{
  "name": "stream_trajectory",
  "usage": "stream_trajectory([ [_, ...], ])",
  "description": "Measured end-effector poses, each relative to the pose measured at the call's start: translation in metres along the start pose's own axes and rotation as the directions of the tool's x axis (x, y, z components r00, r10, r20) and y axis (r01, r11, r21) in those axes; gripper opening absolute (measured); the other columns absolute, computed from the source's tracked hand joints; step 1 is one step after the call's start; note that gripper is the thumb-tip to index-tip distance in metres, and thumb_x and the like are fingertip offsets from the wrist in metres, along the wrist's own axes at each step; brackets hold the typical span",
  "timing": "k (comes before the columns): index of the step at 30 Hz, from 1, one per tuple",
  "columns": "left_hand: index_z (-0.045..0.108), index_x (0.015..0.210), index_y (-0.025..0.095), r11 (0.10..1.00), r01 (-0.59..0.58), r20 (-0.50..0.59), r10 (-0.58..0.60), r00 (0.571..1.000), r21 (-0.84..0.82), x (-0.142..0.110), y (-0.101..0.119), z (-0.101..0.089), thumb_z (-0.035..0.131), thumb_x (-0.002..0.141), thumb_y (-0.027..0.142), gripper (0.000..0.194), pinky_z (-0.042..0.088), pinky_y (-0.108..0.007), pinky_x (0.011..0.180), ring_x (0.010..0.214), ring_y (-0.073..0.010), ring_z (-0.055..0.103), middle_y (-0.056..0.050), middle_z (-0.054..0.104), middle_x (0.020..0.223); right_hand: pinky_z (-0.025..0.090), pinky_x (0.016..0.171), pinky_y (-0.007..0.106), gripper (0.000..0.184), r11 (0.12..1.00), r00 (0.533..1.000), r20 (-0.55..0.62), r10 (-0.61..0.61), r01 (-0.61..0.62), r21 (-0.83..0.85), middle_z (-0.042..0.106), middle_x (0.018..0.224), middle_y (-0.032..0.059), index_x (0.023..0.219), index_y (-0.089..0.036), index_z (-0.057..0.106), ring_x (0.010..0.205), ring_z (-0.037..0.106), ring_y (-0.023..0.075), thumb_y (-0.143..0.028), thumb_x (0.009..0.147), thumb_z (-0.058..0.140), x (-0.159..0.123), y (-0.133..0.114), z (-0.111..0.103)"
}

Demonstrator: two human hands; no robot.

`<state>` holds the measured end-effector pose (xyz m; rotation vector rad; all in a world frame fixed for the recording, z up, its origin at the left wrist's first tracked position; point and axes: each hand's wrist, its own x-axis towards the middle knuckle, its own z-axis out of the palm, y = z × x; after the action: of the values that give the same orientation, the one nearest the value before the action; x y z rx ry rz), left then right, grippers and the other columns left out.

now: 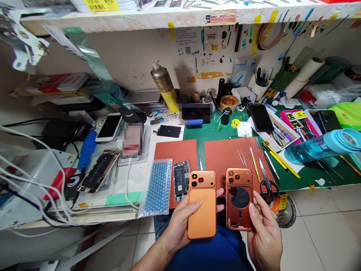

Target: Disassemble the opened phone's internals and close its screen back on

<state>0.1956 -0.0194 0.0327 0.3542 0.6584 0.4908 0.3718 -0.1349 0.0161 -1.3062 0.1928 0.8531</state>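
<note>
My left hand (183, 218) is closed around an orange smartphone (202, 210), back side up, with its camera block at the top. Thumb on the back, fingertips showing past the far edge. Beside it, my right hand (263, 226) grips an orange phone housing (239, 216) by its right edge. That housing has three camera rings, a dark round area in the middle and a reddish lower part. The two pieces are held side by side, apart, in front of the bench edge. Just behind the smartphone, an opened phone with its battery exposed (181, 178) lies on the left brown mat.
Brown mats (225, 154) cover part of the green bench. Scissors (266, 178), tweezers (241, 158) and brushes (282, 160) lie at right, near a blue water bottle (313, 148). Bubble wrap (156, 186) and white cables (53, 180) are at left. A shelf (158, 20) overhangs the back.
</note>
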Motion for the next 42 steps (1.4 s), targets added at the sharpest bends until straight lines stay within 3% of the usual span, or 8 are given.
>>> stream_trajectory([
  [8, 0.034, 0.168, 0.018, 0.998, 0.026, -0.029, -0.027, 0.999, -0.051, 0.000, 0.001, 0.006, 0.069, 0.100, 0.026, 0.076, 0.065, -0.038, 0.084, 0.114, -0.0385, 0.080, -0.025, 0.065, 0.150, 0.061, 0.109, 0.047, 0.067, 1.000, 1.000, -0.011, -0.011, 0.011, 0.003, 0.078, 0.135, 0.0105, 0.139, -0.026, 0.073, 0.121, 0.076, 0.0316, -0.044, 0.078, 0.093, 0.004, -0.004, -0.002],
  [15, 0.067, 0.144, 0.019, 0.995, -0.051, 0.002, 0.051, 0.999, -0.082, 0.004, 0.003, 0.005, 0.073, 0.090, 0.011, 0.054, 0.062, -0.043, 0.106, 0.143, -0.0369, 0.062, -0.013, 0.061, 0.158, 0.053, 0.118, 0.043, 0.065, 0.999, 0.999, -0.035, -0.025, 0.026, 0.028, 0.081, 0.127, 0.0076, 0.135, -0.025, 0.076, 0.120, 0.076, 0.0264, -0.039, 0.075, 0.096, 0.010, -0.010, -0.006],
  [23, 0.079, 0.126, 0.013, 0.997, -0.012, 0.061, 0.017, 0.998, -0.080, 0.005, 0.003, -0.005, 0.085, 0.083, 0.018, 0.044, 0.065, -0.036, 0.093, 0.119, -0.0335, 0.078, -0.017, 0.077, 0.136, 0.054, 0.116, 0.044, 0.060, 0.999, 1.000, 0.001, -0.003, 0.003, 0.040, 0.079, 0.132, 0.0093, 0.133, -0.026, 0.077, 0.121, 0.075, 0.0276, -0.040, 0.078, 0.095, 0.010, -0.005, -0.007],
  [27, 0.072, 0.138, 0.010, 0.999, 0.032, 0.107, -0.036, 0.994, 0.034, 0.005, 0.011, 0.001, 0.082, 0.089, 0.032, 0.055, 0.063, -0.037, 0.086, 0.094, -0.0317, 0.082, -0.020, 0.082, 0.115, 0.059, 0.110, 0.045, 0.061, 0.997, 0.999, 0.029, 0.044, -0.045, 0.058, 0.079, 0.132, 0.0105, 0.134, -0.026, 0.077, 0.120, 0.076, 0.0292, -0.039, 0.077, 0.095, 0.015, -0.006, -0.013],
  [30, 0.066, 0.147, 0.013, 0.959, -0.007, -0.033, 0.016, 0.999, 0.282, 0.007, 0.022, 0.014, 0.071, 0.100, 0.039, 0.054, 0.059, -0.038, 0.086, 0.098, -0.0318, 0.079, -0.020, 0.079, 0.123, 0.059, 0.109, 0.048, 0.060, 0.996, 0.997, 0.051, 0.065, -0.068, 0.064, 0.079, 0.134, 0.0105, 0.134, -0.027, 0.076, 0.125, 0.075, 0.0311, -0.040, 0.078, 0.093, 0.021, -0.011, -0.022],
  [33, 0.059, 0.156, 0.024, 0.788, -0.120, -0.139, 0.252, 0.958, 0.604, 0.016, 0.029, 0.034, 0.072, 0.100, 0.037, 0.059, 0.044, -0.038, 0.115, 0.131, -0.0323, 0.065, -0.013, 0.065, 0.154, 0.059, 0.110, 0.051, 0.059, 0.997, 0.997, 0.050, 0.057, -0.059, 0.056, 0.077, 0.138, 0.0106, 0.134, -0.028, 0.076, 0.127, 0.073, 0.0326, -0.041, 0.079, 0.091, 0.027, -0.017, -0.031],
  [36, 0.051, 0.163, 0.024, 0.421, -0.250, -0.002, 0.514, 0.858, 0.872, 0.038, 0.027, 0.055, 0.074, 0.095, 0.028, 0.071, 0.012, -0.046, 0.132, 0.156, -0.0373, 0.037, -0.012, 0.050, 0.168, 0.061, 0.107, 0.049, 0.059, 0.997, 0.999, 0.010, 0.040, -0.041, 0.065, 0.077, 0.137, 0.0110, 0.132, -0.026, 0.077, 0.122, 0.076, 0.0318, -0.040, 0.077, 0.092, 0.028, -0.022, -0.036],
  [42, 0.043, 0.167, 0.015, -0.240, -0.048, 0.180, 0.562, 0.807, 0.969, 0.098, 0.000, 0.069, 0.059, 0.102, 0.027, 0.068, 0.027, -0.070, 0.117, 0.139, -0.0525, 0.046, -0.028, 0.049, 0.161, 0.068, 0.092, 0.038, 0.052, 0.990, 0.994, 0.074, 0.085, -0.093, 0.102, 0.077, 0.139, 0.0087, 0.125, -0.028, 0.081, 0.108, 0.081, 0.0270, -0.038, 0.076, 0.092, 0.023, -0.026, -0.037],
])
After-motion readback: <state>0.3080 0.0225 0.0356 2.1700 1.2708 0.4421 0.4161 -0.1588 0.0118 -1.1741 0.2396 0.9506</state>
